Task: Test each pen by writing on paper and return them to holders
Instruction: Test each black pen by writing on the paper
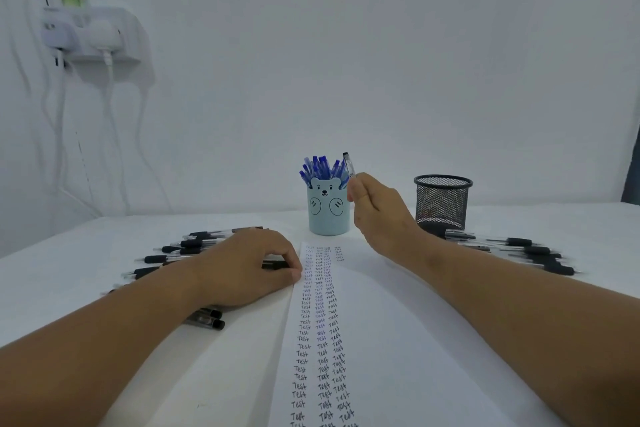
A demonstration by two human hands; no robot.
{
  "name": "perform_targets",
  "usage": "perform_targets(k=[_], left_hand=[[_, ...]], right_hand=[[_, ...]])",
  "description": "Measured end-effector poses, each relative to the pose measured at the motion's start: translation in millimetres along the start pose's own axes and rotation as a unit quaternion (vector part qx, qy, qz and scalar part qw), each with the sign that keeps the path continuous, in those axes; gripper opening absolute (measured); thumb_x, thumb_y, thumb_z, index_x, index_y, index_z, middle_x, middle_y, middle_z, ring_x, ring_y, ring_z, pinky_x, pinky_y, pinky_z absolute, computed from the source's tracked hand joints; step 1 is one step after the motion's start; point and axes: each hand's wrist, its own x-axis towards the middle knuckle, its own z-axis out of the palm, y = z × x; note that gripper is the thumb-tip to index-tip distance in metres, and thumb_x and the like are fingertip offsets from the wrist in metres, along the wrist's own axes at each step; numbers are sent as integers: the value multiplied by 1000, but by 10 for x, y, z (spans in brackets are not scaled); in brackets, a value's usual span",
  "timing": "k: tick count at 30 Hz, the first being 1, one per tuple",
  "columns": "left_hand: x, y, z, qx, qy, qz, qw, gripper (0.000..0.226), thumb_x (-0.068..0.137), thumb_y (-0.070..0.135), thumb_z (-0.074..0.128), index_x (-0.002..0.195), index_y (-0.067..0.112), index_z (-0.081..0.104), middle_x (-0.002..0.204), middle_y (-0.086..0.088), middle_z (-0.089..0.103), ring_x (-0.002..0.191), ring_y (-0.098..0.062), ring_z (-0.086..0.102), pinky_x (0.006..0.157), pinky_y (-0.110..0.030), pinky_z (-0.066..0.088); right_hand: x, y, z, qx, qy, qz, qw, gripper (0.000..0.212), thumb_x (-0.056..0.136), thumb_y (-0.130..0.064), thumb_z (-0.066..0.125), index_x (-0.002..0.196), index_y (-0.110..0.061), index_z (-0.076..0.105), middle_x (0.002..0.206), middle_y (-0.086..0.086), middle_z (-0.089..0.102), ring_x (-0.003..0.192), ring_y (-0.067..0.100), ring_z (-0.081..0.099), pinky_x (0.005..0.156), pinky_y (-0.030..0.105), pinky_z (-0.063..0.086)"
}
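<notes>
A clear-barrelled pen with a black cap (349, 165) stands nearly upright in the right hand (379, 215), whose curled fingers pinch its lower end, raised above the table (86, 288) just beside the pale blue bear-faced holder (327, 210) near the far edge. That holder is packed with blue pens (322, 168). To its right stands a black mesh holder (442, 203) (nothing shows above its rim). The sheet of paper (398, 340) runs down the middle, bearing columns of the word "Test". The left hand (242, 267) rests at the paper's left edge, fingers curled on a black pen (275, 265). Black-gripped pens lie in a left row (166, 258) and a right row (530, 251).
</notes>
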Motion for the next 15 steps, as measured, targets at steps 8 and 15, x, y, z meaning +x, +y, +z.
perform_targets(k=[8,15], left_hand=[[22,-52,-4,6,-2,14,1000,6,92,42,68,92,39,72,101,27,67,105,8,58,100,-20,43],[5,-38,5,26,3,0,1000,12,92,48,66,91,38,72,103,32,68,103,18,53,87,-3,33]], right_hand=[[140,-176,-185,-149,-104,-1,983,31,105,-31,47,90,-12,68,64,-9,48,56,9,40,57,27,34],[300,-269,-1026,-364,-228,83,899,5,96,-28,65,99,-31,68,85,-8,69,83,17,64,73,26,51]])
